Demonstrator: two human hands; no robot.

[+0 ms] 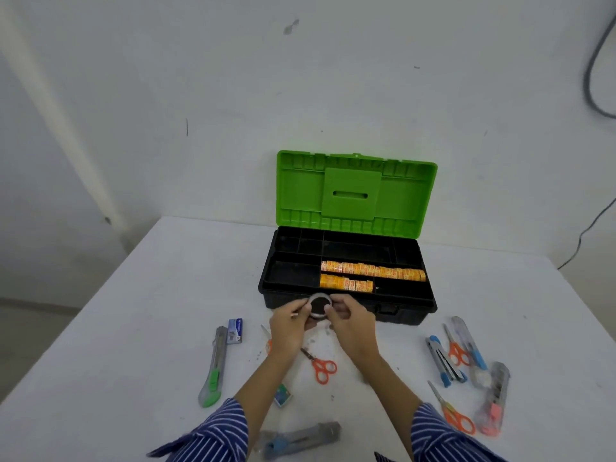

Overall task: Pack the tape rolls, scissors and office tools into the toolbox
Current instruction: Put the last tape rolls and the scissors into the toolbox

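The toolbox (346, 295) is showing a black base and a bright green lid (356, 190). The packs (373, 271) in the tray are appearing orange and yellow. The tape roll (319, 306) is reading grey with a dark centre. The scissors (321, 366) are displaying orange handles. The cutter (213, 368) is grey and green. The sleeves (216, 435) are showing blue with white stripes. The table (150, 311) is presenting white.

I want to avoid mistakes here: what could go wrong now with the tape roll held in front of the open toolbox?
The tape roll is only pinched between the left hand and the right hand before the toolbox, so it might slip onto the table. Orange-wrapped rolls already fill two front compartments, so it may not fit there.
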